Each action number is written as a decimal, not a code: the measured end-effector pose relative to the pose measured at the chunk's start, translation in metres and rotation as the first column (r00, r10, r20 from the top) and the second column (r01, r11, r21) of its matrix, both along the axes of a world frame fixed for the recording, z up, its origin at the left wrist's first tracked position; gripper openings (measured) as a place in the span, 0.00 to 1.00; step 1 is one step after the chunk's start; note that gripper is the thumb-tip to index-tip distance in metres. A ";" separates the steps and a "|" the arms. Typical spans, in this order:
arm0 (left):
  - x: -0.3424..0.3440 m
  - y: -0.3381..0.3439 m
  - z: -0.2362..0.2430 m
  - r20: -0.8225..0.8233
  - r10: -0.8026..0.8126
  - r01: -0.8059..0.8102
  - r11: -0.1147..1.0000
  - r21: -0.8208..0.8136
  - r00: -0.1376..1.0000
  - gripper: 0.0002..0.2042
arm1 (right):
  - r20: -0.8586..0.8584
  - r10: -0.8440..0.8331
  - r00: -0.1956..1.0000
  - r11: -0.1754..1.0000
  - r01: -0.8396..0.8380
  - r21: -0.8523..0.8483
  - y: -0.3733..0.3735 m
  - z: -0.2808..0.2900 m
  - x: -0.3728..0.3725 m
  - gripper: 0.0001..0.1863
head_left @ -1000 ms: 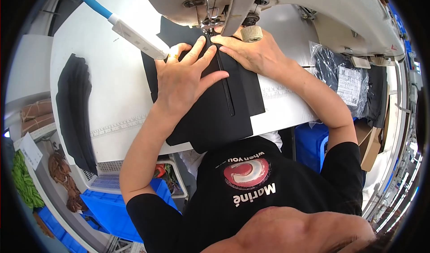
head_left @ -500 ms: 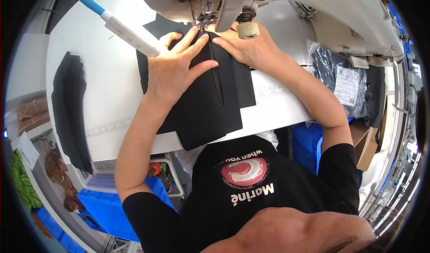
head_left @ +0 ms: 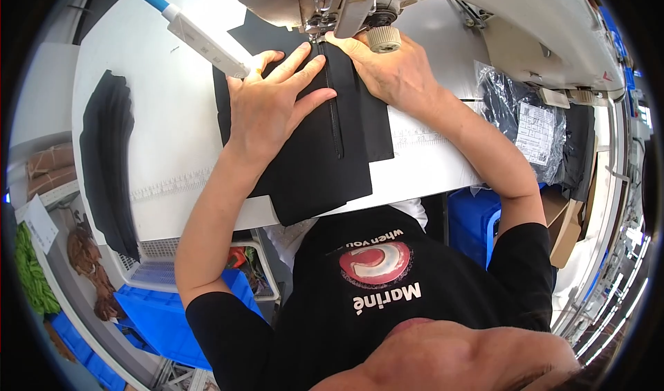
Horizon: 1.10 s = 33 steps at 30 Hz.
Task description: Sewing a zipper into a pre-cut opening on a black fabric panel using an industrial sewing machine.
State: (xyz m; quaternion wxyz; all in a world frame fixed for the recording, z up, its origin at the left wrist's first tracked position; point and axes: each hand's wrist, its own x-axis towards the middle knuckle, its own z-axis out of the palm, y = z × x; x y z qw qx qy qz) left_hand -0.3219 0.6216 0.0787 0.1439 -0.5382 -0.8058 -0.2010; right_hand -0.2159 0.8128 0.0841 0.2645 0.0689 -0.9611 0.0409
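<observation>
Black fabric (head_left: 304, 176) lies in layers under the head of a sewing machine (head_left: 346, 7). A black zipper (head_left: 335, 117) runs lengthwise along it, toward the presser foot (head_left: 318, 37). My left hand (head_left: 273, 97) rests on the fabric left of the zipper, fingers spread and thumb pointing at the zipper teeth. On the other side, my right hand (head_left: 391, 73) lies at the fabric's right edge, its thumb stretched to the presser foot. A ribbed round knob (head_left: 384, 39) and the machine head hide part of its fingers.
A white lamp on a blue hose (head_left: 207, 45) reaches over my left hand. Stacked dark fabric pieces (head_left: 107, 162) lie on the white table (head_left: 173, 149) at left. A plastic-wrapped package (head_left: 519, 114) sits at right. Blue bins (head_left: 474, 218) and a white basket (head_left: 159, 270) stand below the table edge.
The fabric has shifted slightly away from me under the machine. My right thumb has moved forward, up beside the presser foot. My left hand stays nearly in place on the fabric.
</observation>
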 end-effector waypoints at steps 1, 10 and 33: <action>-0.001 0.001 0.000 -0.007 -0.011 0.011 1.000 0.008 1.000 0.21 | -0.012 0.007 1.000 1.000 -0.007 0.000 0.001 0.000 -0.001 0.17; -0.002 0.001 -0.002 0.017 0.012 -0.012 1.000 0.025 1.000 0.20 | 0.026 0.048 0.999 0.999 -0.048 -0.003 0.005 0.008 0.004 0.17; 0.090 -0.075 0.021 0.244 -0.263 0.283 0.958 -0.049 0.933 0.33 | 0.315 0.397 0.862 0.916 -0.395 -0.070 -0.062 0.030 0.089 0.17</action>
